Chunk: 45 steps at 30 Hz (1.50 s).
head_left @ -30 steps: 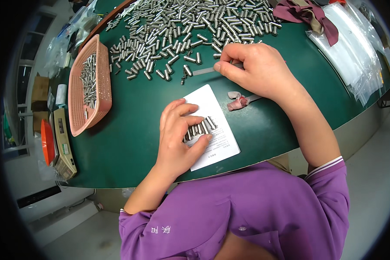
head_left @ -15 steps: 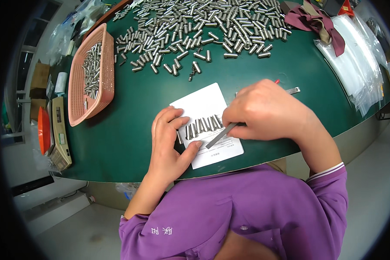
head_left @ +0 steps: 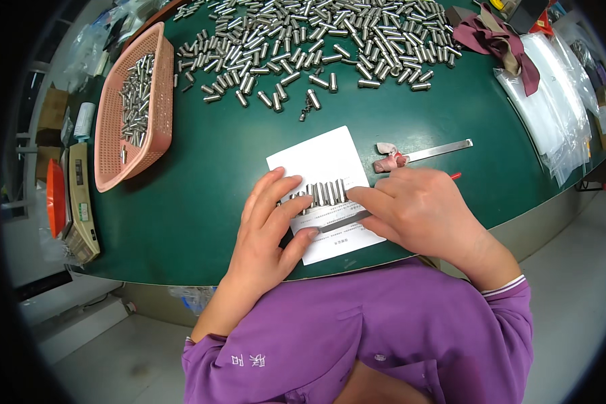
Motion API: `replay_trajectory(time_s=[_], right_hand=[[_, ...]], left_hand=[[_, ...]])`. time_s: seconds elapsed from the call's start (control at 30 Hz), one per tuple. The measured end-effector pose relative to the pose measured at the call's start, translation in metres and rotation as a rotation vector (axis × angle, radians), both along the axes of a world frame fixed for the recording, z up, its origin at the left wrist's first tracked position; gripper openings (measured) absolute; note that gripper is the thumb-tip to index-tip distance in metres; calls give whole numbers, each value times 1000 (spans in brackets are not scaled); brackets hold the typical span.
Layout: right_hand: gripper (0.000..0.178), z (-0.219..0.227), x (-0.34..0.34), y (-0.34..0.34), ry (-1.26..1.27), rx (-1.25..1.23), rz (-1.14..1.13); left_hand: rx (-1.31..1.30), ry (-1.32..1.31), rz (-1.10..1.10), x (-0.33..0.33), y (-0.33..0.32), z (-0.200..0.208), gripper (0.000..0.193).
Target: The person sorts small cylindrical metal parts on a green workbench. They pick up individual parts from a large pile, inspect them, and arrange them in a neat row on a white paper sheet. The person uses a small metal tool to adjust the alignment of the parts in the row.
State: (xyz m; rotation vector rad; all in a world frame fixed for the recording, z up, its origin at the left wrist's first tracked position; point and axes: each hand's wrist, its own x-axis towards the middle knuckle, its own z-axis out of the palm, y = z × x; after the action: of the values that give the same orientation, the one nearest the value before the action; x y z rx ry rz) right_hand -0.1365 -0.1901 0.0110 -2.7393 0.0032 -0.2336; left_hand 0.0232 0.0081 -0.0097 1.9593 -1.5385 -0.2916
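Observation:
A short row of small metal pins (head_left: 326, 194) lies side by side on a white printed sheet (head_left: 316, 155). Just below the row, a flat grey metal strip (head_left: 343, 222) lies along the pins' near ends. My left hand (head_left: 266, 219) is open at the row's left end, its index fingertip on the pins and its thumb at the strip's left tip. My right hand (head_left: 424, 209) grips the strip's right end between thumb and curled fingers. Its index finger reaches to the last pin on the right. Some left-hand pins are partly hidden by my fingers.
Many metal pins (head_left: 296, 40) spread over the far green table (head_left: 222, 155). A pink basket (head_left: 161, 128) of pins and a scale (head_left: 81, 202) stand left. Beyond my right hand lies a metal bar (head_left: 441, 149) with a pinkish wrapped end. Plastic bags (head_left: 545, 101) and a maroon cloth (head_left: 491, 37) lie right.
The metal strip has swung from a slant to lie along the row, and the pins stand more evenly. My right hand has lowered, uncovering the wrapped bar. My left fingers reach further onto the pins.

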Motion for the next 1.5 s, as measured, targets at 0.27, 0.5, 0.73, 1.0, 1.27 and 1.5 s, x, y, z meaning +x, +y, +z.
replay_trajectory(time_s=[0.27, 0.5, 0.73, 1.0, 1.27, 1.5], right_hand=[[41, -2, 1, 6, -8, 3, -11], [42, -1, -3, 5, -22, 20, -16], [42, -4, -7, 3, -41, 46, -27], [44, -5, -5, 5, -58, 57, -23], [45, -7, -2, 8, -54, 39, -13], [45, -6, -2, 8, -51, 50, -17]], left_hand=[[8, 5, -13, 1, 3, -1, 46], [59, -8, -22, -2, 2, 2, 49], [67, -33, -33, -7, -3, 3, 53], [-22, 31, 44, -4, -13, 1, 55], [-22, 4, 38, -3, -14, -2, 51], [-25, -17, 44, -2, -16, -4, 48]])
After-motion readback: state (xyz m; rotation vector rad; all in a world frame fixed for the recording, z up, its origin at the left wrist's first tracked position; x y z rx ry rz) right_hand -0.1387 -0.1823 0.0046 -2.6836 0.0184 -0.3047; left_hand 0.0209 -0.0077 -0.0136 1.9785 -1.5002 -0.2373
